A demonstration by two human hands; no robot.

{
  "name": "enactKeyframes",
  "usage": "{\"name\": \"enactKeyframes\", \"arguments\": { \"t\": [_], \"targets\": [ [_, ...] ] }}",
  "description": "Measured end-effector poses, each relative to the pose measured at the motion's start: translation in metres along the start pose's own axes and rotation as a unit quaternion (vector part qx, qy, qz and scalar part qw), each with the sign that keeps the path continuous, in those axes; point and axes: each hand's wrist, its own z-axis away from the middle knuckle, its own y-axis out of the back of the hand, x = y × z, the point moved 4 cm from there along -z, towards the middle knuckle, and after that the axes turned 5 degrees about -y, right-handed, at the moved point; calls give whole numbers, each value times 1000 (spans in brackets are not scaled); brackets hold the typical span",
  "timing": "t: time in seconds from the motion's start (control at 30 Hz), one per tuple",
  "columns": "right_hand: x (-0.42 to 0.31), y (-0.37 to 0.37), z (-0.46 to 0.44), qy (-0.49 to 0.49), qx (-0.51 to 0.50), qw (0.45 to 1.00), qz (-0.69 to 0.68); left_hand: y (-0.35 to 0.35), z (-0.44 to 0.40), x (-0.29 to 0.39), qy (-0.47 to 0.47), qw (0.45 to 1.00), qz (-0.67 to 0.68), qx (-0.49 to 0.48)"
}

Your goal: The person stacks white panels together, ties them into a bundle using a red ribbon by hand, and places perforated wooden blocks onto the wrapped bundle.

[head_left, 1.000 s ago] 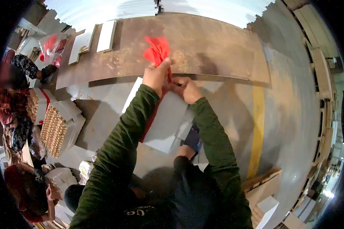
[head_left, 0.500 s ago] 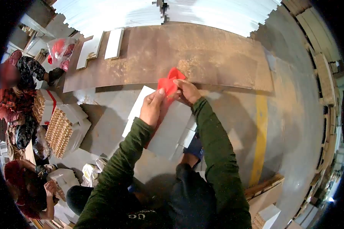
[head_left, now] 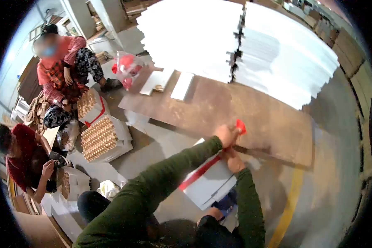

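Left hand [head_left: 226,135] closed round the red ribbon [head_left: 240,127], fingers bunched, its bright end poking out over the brown board [head_left: 273,128]! Just below came the right hand [head_left: 234,162], fingers curled in close by the ribbon, though whether they pinched it could not be told. Down from the hands ran that ribbon, flat across the white bundle [head_left: 211,186] near the board's edge, while two co-workers [head_left: 56,68] sat off to the left.

White stacks [head_left: 190,37] glare-washed | soft shadows on floor [head_left: 330,173] | fisheye bowing | black corners
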Motion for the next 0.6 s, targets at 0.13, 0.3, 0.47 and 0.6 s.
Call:
{"name": "enactKeyframes", "arguments": {
  "t": [0.13,0.3,0.47,0.6],
  "targets": [
    [60,21,-23,144,60,944,290,-46,-50,-60,-137,948,-274,-81],
    [36,26,-20,170,28,934,312,-7,-15,-21,-30,957,-124,-262],
    [96,36,-52,-93,-20,961,-261,4,22,-22,-179,873,-413,-189],
    [29,28,-25,116,-82,986,81,20,62,28,-158,843,-489,-161]
  ]
}}
